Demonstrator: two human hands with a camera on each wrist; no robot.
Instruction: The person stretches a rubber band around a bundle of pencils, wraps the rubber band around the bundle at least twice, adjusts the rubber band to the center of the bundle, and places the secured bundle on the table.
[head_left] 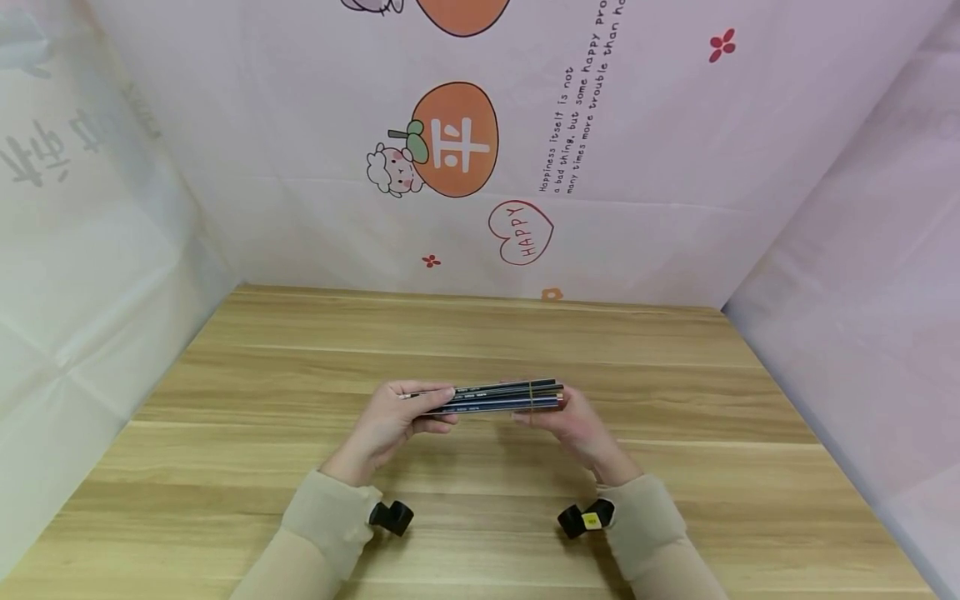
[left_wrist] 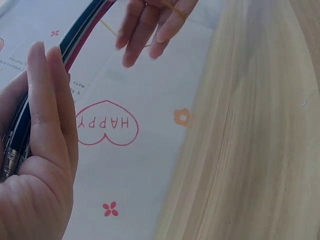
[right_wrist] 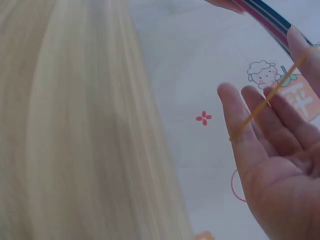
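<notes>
My left hand (head_left: 385, 422) grips a bundle of dark pencils (head_left: 491, 400) near one end, thumb on top and fingers below. The bundle lies almost level above the table, its far end toward my right hand (head_left: 576, 429). Dark blue, black and reddish barrels show in the left wrist view, with metal ferrules below the left palm. A thin yellow rubber band (right_wrist: 270, 95) is stretched between the thumb and the extended fingers of my right hand. In the head view the band crosses the bundle near its right end.
A wood-grain table (head_left: 480, 333) lies under both hands. White printed cloth (head_left: 637, 250) hangs behind it, and plain cloth walls stand at left and right. Each wrist carries a beige cuff (head_left: 330, 517) with a small black camera (head_left: 392, 517).
</notes>
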